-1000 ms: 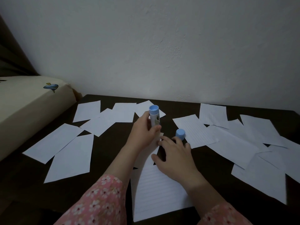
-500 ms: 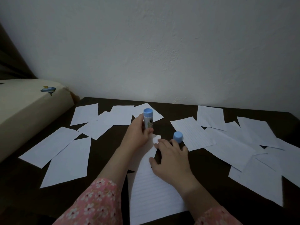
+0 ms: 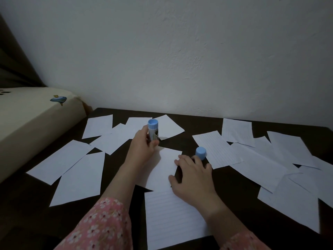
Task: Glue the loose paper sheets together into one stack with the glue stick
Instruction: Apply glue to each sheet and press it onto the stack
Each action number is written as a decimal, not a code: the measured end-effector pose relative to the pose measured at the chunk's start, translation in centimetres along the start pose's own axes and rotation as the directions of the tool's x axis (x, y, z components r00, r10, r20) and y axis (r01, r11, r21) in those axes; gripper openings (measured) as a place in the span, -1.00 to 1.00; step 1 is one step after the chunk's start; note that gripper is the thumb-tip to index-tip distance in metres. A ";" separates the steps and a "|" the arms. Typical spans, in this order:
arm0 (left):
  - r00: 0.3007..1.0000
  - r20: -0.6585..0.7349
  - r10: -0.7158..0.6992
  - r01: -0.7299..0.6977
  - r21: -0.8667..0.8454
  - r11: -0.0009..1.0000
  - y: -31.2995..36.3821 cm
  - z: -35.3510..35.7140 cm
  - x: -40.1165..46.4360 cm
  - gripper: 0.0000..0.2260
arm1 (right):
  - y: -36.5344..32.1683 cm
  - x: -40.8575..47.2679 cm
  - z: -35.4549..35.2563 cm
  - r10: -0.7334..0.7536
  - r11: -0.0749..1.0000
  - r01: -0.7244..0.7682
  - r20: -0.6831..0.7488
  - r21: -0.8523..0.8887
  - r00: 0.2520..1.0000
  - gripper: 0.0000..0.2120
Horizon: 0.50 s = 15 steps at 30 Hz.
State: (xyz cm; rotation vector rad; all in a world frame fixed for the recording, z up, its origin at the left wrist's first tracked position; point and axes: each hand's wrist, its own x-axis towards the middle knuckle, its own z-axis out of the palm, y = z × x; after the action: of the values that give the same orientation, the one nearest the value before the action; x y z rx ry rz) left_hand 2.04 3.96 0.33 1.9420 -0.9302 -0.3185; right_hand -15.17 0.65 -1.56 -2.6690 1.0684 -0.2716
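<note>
Loose white paper sheets (image 3: 81, 179) lie scattered across the dark table (image 3: 234, 192). Left hand (image 3: 142, 150) grips the blue-ended glue stick (image 3: 153, 130) upright; right hand (image 3: 192, 175), fingers spread, presses a lined sheet (image 3: 169, 213) near the front edge. Gluing looks next, beside the blue cap (image 3: 200, 153).

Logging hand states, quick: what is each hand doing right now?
Left hand: grips the upright blue-ended white glue stick.
Right hand: open, fingers resting flat on the white lined paper sheet, holding nothing.

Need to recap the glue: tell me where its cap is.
The blue cap stands on the dark table, just beyond the right hand's fingertips.
</note>
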 end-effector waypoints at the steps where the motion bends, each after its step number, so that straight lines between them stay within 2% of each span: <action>1: 1.000 -0.017 -0.014 0.013 -0.032 0.999 -0.1 -0.1 -0.1 -0.56 | 0.0 0.0 0.0 0.000 1.000 0.000 -0.002 0.003 1.000 -0.51; 6: 0.965 -0.251 -0.075 -0.005 -0.303 0.953 -0.3 -1.6 -0.9 -0.25 | -0.1 -0.1 -0.1 -0.010 1.000 0.010 0.003 0.006 1.000 -0.51; 9: 0.924 -0.380 -0.053 -0.077 -0.320 0.944 -0.1 -2.7 -1.1 -0.37 | -0.1 -0.1 -0.3 -0.011 1.000 0.011 0.002 0.005 1.000 -0.51; 12: 0.930 -0.360 -0.068 -0.053 -0.315 0.948 -0.2 -3.6 -1.1 -0.64 | -0.2 -0.1 -0.4 -0.008 1.000 0.008 0.010 0.006 1.000 -0.50; 15: 0.966 -0.214 -0.141 0.045 -0.399 0.916 -0.9 -4.1 -1.5 -0.68 | -0.2 -0.1 -0.5 -0.002 1.000 0.002 0.022 0.005 1.000 -0.50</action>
State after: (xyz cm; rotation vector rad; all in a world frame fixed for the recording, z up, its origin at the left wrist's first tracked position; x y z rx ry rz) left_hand 3.72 7.91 1.53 1.6116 -0.5642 -0.2927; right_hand -15.22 0.75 -1.07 -2.6627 1.0572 -0.2450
